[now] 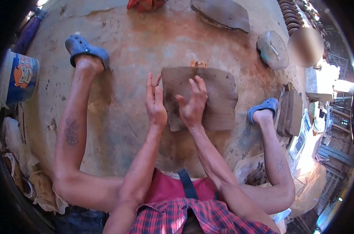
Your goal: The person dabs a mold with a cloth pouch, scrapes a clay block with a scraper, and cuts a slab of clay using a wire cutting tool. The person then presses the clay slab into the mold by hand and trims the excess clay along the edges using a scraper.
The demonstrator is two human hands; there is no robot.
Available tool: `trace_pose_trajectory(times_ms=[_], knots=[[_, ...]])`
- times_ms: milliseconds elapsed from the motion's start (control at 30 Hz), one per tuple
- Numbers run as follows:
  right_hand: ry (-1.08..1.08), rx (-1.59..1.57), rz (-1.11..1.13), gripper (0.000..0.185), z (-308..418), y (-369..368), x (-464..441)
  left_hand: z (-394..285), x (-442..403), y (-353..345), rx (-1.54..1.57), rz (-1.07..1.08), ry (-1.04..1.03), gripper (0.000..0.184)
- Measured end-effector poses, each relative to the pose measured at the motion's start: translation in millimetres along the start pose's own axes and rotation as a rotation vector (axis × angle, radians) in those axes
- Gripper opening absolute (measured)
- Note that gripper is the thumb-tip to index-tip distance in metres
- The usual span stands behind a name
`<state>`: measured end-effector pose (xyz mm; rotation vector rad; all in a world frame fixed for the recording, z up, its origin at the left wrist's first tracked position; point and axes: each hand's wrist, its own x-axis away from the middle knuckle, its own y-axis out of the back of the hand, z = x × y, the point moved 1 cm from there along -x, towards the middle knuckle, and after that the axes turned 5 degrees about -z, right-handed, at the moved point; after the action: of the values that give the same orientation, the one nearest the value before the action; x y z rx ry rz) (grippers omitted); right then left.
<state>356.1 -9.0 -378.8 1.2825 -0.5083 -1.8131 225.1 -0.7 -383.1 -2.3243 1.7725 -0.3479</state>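
A flat, roughly square slab of grey-brown clay (220, 97) lies on the floor between my legs. At the slab's left edge is my left hand (156, 103), its fingers pointing forward and apart, with nothing held. My right hand (193, 102) is over the slab's middle, fingers spread and slightly curled, also holding nothing. Whether its palm touches the clay cannot be made out. An orange-brown piece (198, 64) shows at the slab's far edge.
A larger clay slab (224, 15) lies at the far side, beside a rounded grey lump (272, 50). Stacked clay slabs (290, 111) stand right of my right foot. A blue-and-white bucket (23, 78) is at the left, a red cloth (145, 4) at the top.
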Motion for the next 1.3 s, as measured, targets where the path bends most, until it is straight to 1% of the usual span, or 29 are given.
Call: trace_pose_trajectory(times_ms=[33,67,100,133,200,267,333,400,500,533,567,600,633,667,733,767,800,833,867,900,933,1000,1033,1067,1100,1133,1167,1233,1300], knots=[[-0.007,-0.202,-0.077,0.064,-7,14,-9,-18,-9,-5,-0.004,0.004,-0.011,0.062],[-0.05,-0.315,-0.11,0.069,-17,31,-11,-50,-13,-14,-0.071,0.107,-0.229,0.059],[-0.089,-0.43,-0.147,0.074,-28,47,-13,-65,-12,-24,-0.135,0.215,-0.435,0.056],[-0.112,-0.445,-0.168,0.077,-37,54,-19,-59,-10,-36,-0.136,0.225,-0.421,0.056],[-0.149,-0.49,-0.216,0.079,-50,63,-29,-42,-22,-67,0.074,0.443,-0.328,0.055],[-0.194,-0.546,-0.255,0.08,-57,74,-29,-11,-19,-67,-0.091,0.471,-0.245,0.055],[-0.235,-0.608,-0.3,0.081,-66,81,-36,0,-22,-68,-0.371,0.638,-0.031,0.055],[-0.271,-0.638,-0.309,0.084,-74,84,-31,2,-26,-70,-0.336,0.612,-0.023,0.064],[-0.326,-0.696,-0.342,0.087,-79,85,-39,-28,-41,-91,-0.081,0.663,-0.112,0.065],[-0.344,-0.733,-0.36,0.089,-78,87,-39,-6,-39,-82,-0.086,0.666,-0.092,0.065],[-0.343,-0.733,-0.363,0.089,-78,90,-36,25,-40,-73,-0.167,0.708,0.031,0.069],[-0.341,-0.735,-0.338,0.088,-79,92,-37,28,-45,-80,-0.246,0.746,0.136,0.072],[-0.338,-0.737,-0.319,0.088,-81,91,-42,29,-45,-81,-0.192,0.631,0.173,0.064],[-0.357,-0.737,-0.32,0.088,-80,97,-34,30,-38,-74,-0.204,0.636,0.186,0.064],[-0.391,-0.726,-0.306,0.092,-90,98,-41,12,-49,-87,-0.011,0.609,0.265,0.064],[-0.409,-0.717,-0.311,0.092,-91,97,-44,4,-51,-94,0.083,0.612,0.211,0.062],[-0.41,-0.736,-0.32,0.091,-92,98,-44,18,-46,-85,0.076,0.608,0.249,0.062],[-0.399,-0.761,-0.325,0.091,-89,102,-43,35,-42,-71,-0.108,0.678,0.258,0.062],[-0.37,-0.763,-0.337,0.091,-94,101,-51,41,-55,-79,-0.281,0.759,0.208,0.061],[-0.381,-0.791,-0.325,0.091,-98,100,-52,33,-53,-84,-0.24,0.683,0.279,0.057],[-0.426,-0.821,-0.29,0.09,-91,104,-42,23,-38,-76,-0.247,0.678,0.285,0.057],[-0.353,-0.886,-0.285,0.09,-97,102,-53,17,-50,-86,-0.066,0.645,0.189,0.054],[-0.35,-0.927,-0.244,0.089,-97,105,-44,26,-46,-87,-0.063,0.651,0.208,0.054],[-0.384,-0.91,-0.224,0.089,-99,102,-33,36,-33,-82,-0.069,0.488,0.089,0.052],[-0.303,-0.842,-0.295,0.09,-93,96,-32,40,-17,-74,-0.084,0.32,-0.028,0.051],[-0.23,-0.819,-0.343,0.09,-90,85,-34,41,-14,-71,-0.083,0.312,-0.027,0.051],[-0.157,-0.793,-0.391,0.09,-86,73,-36,36,-21,-78,-0.114,0.319,-0.07,0.049],[-0.16,-0.178,-0.068,0.09,-79,47,8,28,-15,-75,-0.175,0.349,-0.06,0.048],[-0.18,-0.169,-0.105,0.089,-75,43,1,26,-19,-75,-0.193,0.361,-0.071,0.048]])
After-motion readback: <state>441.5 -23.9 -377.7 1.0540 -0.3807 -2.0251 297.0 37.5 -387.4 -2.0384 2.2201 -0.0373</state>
